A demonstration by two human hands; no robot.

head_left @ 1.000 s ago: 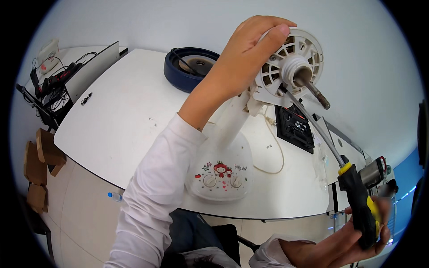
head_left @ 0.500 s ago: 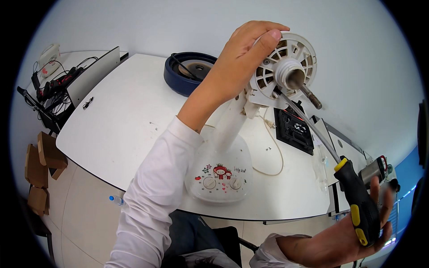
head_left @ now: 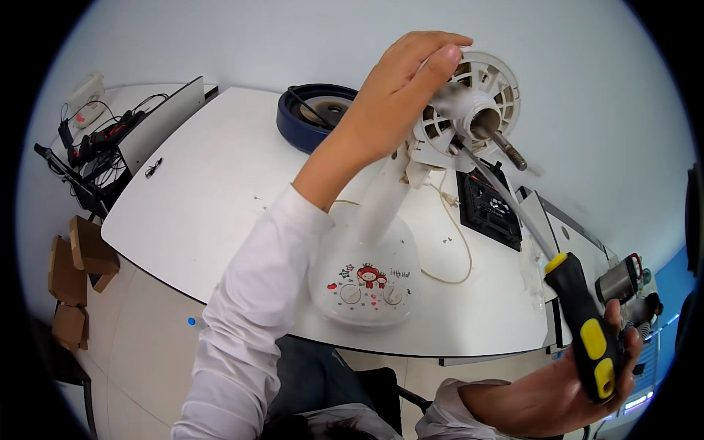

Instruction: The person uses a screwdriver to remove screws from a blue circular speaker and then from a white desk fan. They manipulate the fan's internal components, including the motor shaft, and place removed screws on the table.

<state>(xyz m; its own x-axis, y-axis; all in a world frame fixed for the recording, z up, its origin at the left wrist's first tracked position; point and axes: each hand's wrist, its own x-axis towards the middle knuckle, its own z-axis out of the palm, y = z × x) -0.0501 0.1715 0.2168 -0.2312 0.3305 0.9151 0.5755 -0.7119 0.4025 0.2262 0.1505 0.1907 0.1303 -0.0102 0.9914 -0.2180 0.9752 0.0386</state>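
Note:
A white electric fan without its blades [head_left: 378,198] stands on the table, with two knobs and cartoon prints on its base. From behind and above, my left hand [head_left: 400,103] is closed round the fan's motor housing [head_left: 488,77]. A bare metal shaft [head_left: 511,152] sticks out from the housing's front. My right hand [head_left: 565,389] holds a long screwdriver [head_left: 576,308] by its black and yellow handle, the fingers loosely curled at its butt end. The screwdriver's tip reaches into the housing front below the threaded collar; the screw itself is hidden.
Behind my left forearm lies a round dark blue fan part [head_left: 304,132]. An open black tool case [head_left: 490,209] and the pale power cord [head_left: 469,257] are right of the fan. Cardboard boxes [head_left: 70,286] stand on the floor at left. A metal cup [head_left: 616,282] is at right.
The screwdriver's handle has turned in my right hand, so its yellow patches face up more. My left hand keeps its grip on the housing. The whole view has shifted slightly.

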